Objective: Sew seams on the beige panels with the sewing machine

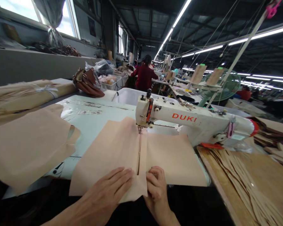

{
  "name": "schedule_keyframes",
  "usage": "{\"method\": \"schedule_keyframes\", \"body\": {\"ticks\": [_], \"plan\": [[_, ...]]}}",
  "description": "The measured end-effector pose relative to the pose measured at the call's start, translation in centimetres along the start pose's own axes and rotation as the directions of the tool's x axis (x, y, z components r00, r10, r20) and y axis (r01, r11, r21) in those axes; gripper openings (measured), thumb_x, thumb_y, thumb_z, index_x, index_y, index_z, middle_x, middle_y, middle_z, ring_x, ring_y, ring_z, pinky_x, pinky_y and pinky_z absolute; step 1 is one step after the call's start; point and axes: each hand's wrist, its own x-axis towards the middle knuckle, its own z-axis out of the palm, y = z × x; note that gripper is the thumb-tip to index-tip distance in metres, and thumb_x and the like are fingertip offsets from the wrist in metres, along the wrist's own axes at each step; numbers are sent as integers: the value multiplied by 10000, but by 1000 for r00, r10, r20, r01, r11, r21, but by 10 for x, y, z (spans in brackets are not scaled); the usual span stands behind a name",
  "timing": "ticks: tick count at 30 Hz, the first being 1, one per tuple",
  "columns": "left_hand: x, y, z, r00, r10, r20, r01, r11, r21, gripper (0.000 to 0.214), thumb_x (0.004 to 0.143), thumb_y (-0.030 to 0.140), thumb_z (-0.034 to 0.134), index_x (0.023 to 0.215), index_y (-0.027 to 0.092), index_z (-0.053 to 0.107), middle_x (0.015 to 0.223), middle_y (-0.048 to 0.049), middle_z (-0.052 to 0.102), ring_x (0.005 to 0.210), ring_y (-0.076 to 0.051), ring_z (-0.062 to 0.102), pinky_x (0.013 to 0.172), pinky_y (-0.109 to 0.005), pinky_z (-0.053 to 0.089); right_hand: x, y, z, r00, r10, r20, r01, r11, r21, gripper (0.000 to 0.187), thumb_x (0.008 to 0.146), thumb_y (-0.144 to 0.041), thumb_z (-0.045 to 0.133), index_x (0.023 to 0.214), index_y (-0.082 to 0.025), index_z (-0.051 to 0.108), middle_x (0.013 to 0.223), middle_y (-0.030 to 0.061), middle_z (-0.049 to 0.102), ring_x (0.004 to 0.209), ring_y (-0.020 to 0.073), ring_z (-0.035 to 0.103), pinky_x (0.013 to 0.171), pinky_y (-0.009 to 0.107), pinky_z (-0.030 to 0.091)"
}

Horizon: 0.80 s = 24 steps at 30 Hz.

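Partly, the needle under the sewing machine (193,122) is hard to see. Both hands lie flat and released on the beige fabric (122,150): left hand (108,188) and right hand (157,185) at its near edge, either side of the seam.

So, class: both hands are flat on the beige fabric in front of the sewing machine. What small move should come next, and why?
Probably feed the beige fabric a little further away, toward the needle. The left hand and right hand press its near edge either side of the seam line, which runs straight to the needle of the sewing machine, so much of the line seems left to feed.
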Motion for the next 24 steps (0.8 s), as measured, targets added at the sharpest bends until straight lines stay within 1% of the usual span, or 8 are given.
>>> {"method": "schedule_keyframes", "body": {"ticks": [2, 4, 7, 10, 16, 20, 22, 24], "plan": [[-2, 1, 8, 1000, 20, 10, -20, 999, 41, 722, 737, -101, 360, 1411, 141, 455, 1461, -71, 519, 1380, -163, 427, 1177, -345, 330, 0, 2, 2, 1000, -26, -14, 25, 999, -20, 208, 919, -69, 487, 809, -191, 614, 889, 44, 654, 879, 220, 483, 829, 467, 426], [-1, 1, 9, 999, 42, 16, -43, 998, 55, 716, 736, -101, 354, 1402, 136, 469, 1457, -74, 522, 1377, -165, 433, 1174, -350, 333, -1, 4, 3, 999, -29, -32, 28, 999, -26, 222, 911, -52, 479, 802, -195, 610, 888, 38, 661, 870, 213, 480, 832, 471, 430], [2, 1, 5, 998, 52, 39, -54, 996, 66, 707, 737, -94, 362, 1391, 145, 489, 1464, -63, 516, 1364, -166, 453, 1172, -346, 330, -1, 4, 4, 999, -21, -37, 21, 1000, -10, 233, 900, -40, 482, 790, -203, 608, 882, 30, 661, 875, 212, 479, 840, 479, 432], [5, 2, 0, 998, 39, 47, -43, 995, 90, 726, 724, -87, 372, 1397, 159, 488, 1462, -49, 518, 1341, -160, 482, 1162, -314, 341, -1, 3, 2, 999, -24, -26, 24, 1000, 10, 229, 887, -34, 495, 778, -204, 603, 919, 28, 663, 896, 219, 478, 845, 481, 428], [14, 5, -12, 997, 79, -17, -75, 985, 157, 678, 700, -68, 365, 1319, 141, 544, 1352, -45, 623, 1238, -153, 576, 1125, -286, 380, -2, 6, 4, 999, -26, -30, 27, 1000, 12, 242, 857, 5, 467, 827, -197, 596, 885, 29, 655, 896, 216, 488, 863, 483, 426], [16, 5, -14, 997, 75, 26, -78, 987, 143, 730, 661, -77, 350, 1338, 130, 526, 1375, -57, 603, 1248, -168, 567, 1116, -313, 392, -3, 3, 2, 1000, -7, -8, 7, 1000, -7, 207, 840, -32, 486, 888, -199, 598, 894, 41, 657, 913, 230, 505, 902, 505, 428], [16, 5, -13, 996, 61, 65, -68, 992, 109, 689, 699, -64, 371, 1342, 128, 529, 1386, -73, 592, 1249, -186, 569, 1114, -335, 400, -2, 0, -6, 999, 5, 38, -5, 1000, 18, 189, 830, -57, 490, 896, -201, 593, 920, 45, 657, 933, 234, 522, 938, 511, 428], [17, 5, -13, 993, 41, 113, -48, 997, 55, 545, 809, 20, 455, 1338, 122, 537, 1383, -97, 591, 1256, -211, 565, 1112, -362, 407, 2, -1, -17, 997, 32, 68, -37, 997, 69, 209, 843, -53, 462, 900, -209, 589, 924, 36, 652, 925, 212, 551, 960, 477, 443]]}}
